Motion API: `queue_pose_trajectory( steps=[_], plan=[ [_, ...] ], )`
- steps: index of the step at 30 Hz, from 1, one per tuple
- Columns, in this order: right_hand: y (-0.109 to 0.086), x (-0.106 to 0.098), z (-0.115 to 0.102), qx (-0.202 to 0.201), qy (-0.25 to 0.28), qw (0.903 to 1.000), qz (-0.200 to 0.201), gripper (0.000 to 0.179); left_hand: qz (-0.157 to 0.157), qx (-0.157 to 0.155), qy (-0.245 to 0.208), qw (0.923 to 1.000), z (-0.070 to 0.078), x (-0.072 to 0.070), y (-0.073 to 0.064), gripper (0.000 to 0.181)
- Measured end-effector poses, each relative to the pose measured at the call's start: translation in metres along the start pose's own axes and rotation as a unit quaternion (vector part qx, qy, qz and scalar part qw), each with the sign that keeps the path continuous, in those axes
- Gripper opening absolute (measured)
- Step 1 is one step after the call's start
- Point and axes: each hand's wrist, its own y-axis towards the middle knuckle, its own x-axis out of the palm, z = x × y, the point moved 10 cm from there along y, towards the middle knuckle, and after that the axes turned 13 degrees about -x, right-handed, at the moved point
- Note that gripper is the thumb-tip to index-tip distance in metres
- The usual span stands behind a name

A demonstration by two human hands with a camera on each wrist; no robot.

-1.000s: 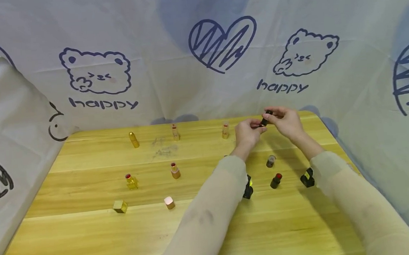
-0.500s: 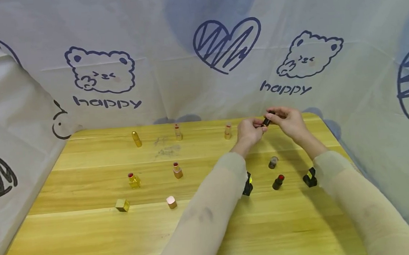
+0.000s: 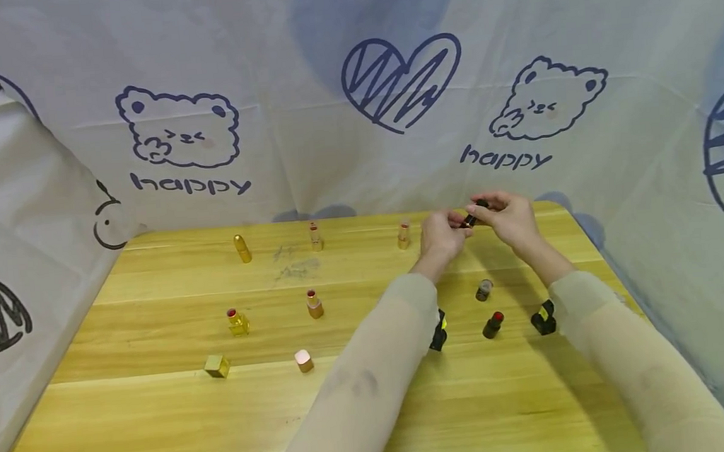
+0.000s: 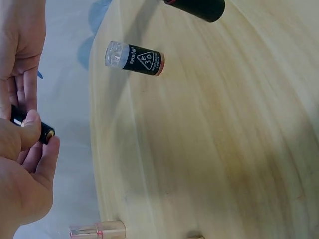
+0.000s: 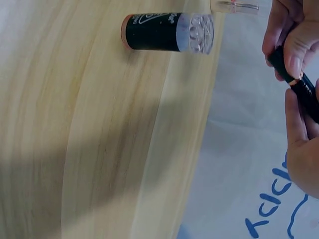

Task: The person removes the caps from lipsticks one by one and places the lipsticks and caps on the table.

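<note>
A red-tipped black lipstick (image 3: pixel 493 325) stands on the yellow wooden table (image 3: pixel 129 429) (a clear-capped, black-labelled cylinder (image 4: pixel 137 59) just beyond). Near the far edge, the left hand (image 3: pixel 441 237) and right hand (image 3: pixel 513 220) both pinch a slim, tilted, gold-banded black tube (image 5: pixel 302 89).

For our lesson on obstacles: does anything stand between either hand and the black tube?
Nothing visible does: the left hand and right hand both grip the black tube. The clear-ended tube stands apart from them.
</note>
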Motion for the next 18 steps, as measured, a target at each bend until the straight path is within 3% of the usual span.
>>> queue_pose_trajectory(
  steps=[4,9,15,18],
  plan=[
    [0.001,-0.001,0.005,0.004,0.039,0.999,-0.023,0.048,-0.028,-0.002,0.009,0.9996,0.0,0.004,0.0,0.012],
    [0.005,-0.016,0.005,-0.007,0.119,0.9927,-0.016,0.043,-0.049,-0.004,0.009,0.9987,-0.003,0.009,-0.001,0.01],
    [0.009,-0.022,-0.001,-0.016,0.107,0.994,-0.016,0.045,-0.041,-0.023,-0.011,0.9988,-0.012,0.009,0.003,0.009],
    [0.01,-0.024,-0.003,-0.018,0.116,0.9931,0.004,0.044,-0.039,-0.026,-0.009,0.9989,-0.014,0.007,0.005,0.009]
  ],
)
